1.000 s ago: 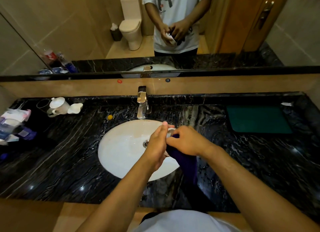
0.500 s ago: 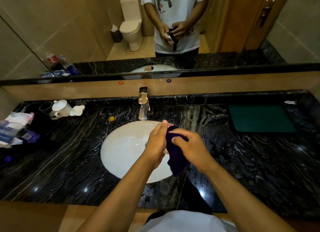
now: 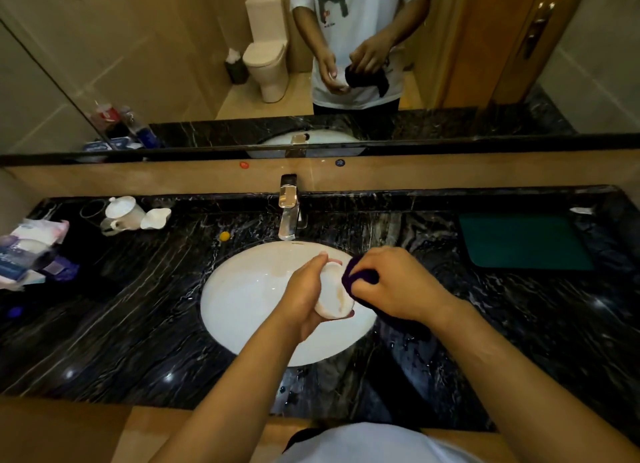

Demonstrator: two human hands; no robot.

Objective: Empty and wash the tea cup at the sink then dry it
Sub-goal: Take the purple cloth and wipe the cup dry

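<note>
My left hand (image 3: 304, 296) grips a small white tea cup (image 3: 334, 298) over the right side of the white oval sink (image 3: 242, 300). The cup is tipped so its side faces me. Just right of it, my right hand (image 3: 394, 286) is closed on a dark purple cloth (image 3: 356, 277), which touches the cup's right edge and hangs down under the wrist. The steel tap (image 3: 289, 208) stands behind the basin with no water running.
On the black marble counter (image 3: 138, 324), a white teapot (image 3: 124, 215) and a white lid or saucer (image 3: 156, 218) sit at the back left. Packets (image 3: 31, 248) lie at the far left. A green mat (image 3: 523, 241) lies at the right. A mirror runs behind.
The cloth covered the cup between both hands before. Now my right hand has drawn it off to the right, and the white cup shows in my left hand.
</note>
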